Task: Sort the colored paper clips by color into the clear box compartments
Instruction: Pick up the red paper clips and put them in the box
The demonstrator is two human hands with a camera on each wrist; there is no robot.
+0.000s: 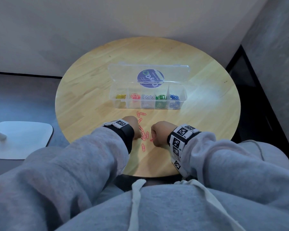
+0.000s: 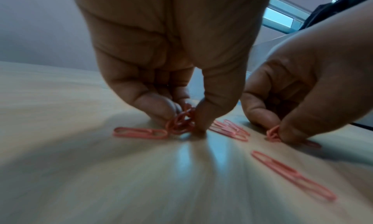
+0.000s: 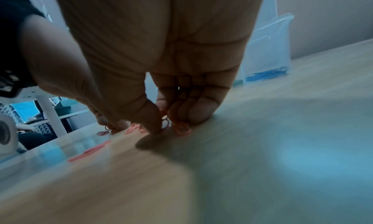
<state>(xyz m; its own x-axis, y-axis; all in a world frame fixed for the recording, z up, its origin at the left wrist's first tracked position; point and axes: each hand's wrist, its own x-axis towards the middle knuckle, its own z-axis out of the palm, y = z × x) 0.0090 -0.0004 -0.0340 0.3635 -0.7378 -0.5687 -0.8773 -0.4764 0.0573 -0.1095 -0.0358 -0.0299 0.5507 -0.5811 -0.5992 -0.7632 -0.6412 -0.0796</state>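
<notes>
Both hands pinch pink clips (image 2: 181,122) off the table; clip axes seemingly mixed.

Round pale wooden worktop (image 1: 93,90), clear plastic five-compartment box (image 1: 148,100) at its middle, lid open behind, loose pink paper clips (image 1: 141,121) before the box, left hand (image 1: 132,126) and right hand (image 1: 160,132) either side of them

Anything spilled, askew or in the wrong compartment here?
Nothing stands out. The clear plastic box holds one colour per compartment; the only loose clips are pink paper clips on the round wooden table, being gathered by the left hand and right hand.
</notes>
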